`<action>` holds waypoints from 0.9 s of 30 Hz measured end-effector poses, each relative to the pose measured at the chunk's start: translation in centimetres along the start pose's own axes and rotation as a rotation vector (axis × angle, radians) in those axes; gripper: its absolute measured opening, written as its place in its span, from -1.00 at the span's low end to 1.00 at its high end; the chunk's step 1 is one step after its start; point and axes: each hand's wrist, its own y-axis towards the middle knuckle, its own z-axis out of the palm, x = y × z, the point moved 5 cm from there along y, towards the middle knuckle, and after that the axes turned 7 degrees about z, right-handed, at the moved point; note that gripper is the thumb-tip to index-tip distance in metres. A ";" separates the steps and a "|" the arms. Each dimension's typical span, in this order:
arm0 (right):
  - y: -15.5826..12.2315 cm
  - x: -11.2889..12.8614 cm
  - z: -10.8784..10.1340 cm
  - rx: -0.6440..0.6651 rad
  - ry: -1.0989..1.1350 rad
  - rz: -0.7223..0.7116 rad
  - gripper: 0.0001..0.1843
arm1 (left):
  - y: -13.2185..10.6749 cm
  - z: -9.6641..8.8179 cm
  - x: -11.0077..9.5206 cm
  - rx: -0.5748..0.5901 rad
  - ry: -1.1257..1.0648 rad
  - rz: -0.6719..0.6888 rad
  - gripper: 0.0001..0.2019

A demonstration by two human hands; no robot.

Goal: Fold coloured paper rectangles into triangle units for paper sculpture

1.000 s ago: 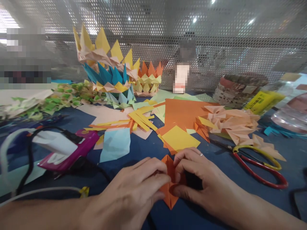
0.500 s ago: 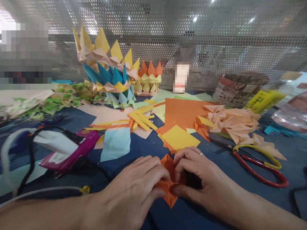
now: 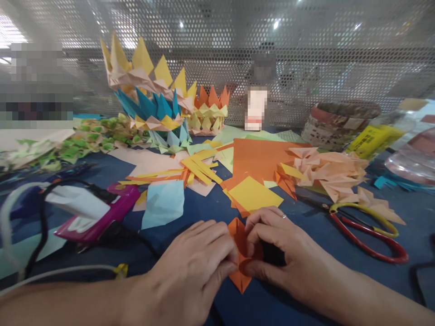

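Observation:
An orange folded paper lies low on the blue tabletop, its creased points showing above and below my fingers. My left hand is closed on its left edge, thumb and fingertips pinched together. From the other side my right hand grips the right edge, thumb below and curled fingers above. Parts of the paper are hidden under both hands. Just beyond them lies a yellow paper square over orange sheets. A light blue paper square rests to the left.
Scissors lie at the right beside a pile of folded peach paper pieces. A purple power strip with cables sits left. Paper crowns, a large orange sheet and yellow strips are farther back, before a perforated panel.
My left fingertips and thumb have drawn together on the left corner of the orange paper, covering more of it. My right hand stays nearly in place.

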 end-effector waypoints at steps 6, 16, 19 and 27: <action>0.1 0.1 0.0 0.011 0.000 0.008 -0.80 | 0.1 0.3 -0.1 0.032 0.076 0.018 -0.83; 0.0 0.0 0.1 0.015 0.022 -0.031 -0.81 | -0.2 -0.9 -2.2 -0.077 0.352 0.135 -0.70; 0.1 0.1 0.0 -0.003 0.012 -0.027 -0.79 | -0.7 -1.4 -3.6 -0.169 0.454 0.273 -0.59; -0.1 0.3 -0.1 0.006 0.014 0.014 -0.77 | -1.4 -0.7 -3.7 -0.168 0.433 0.402 -0.56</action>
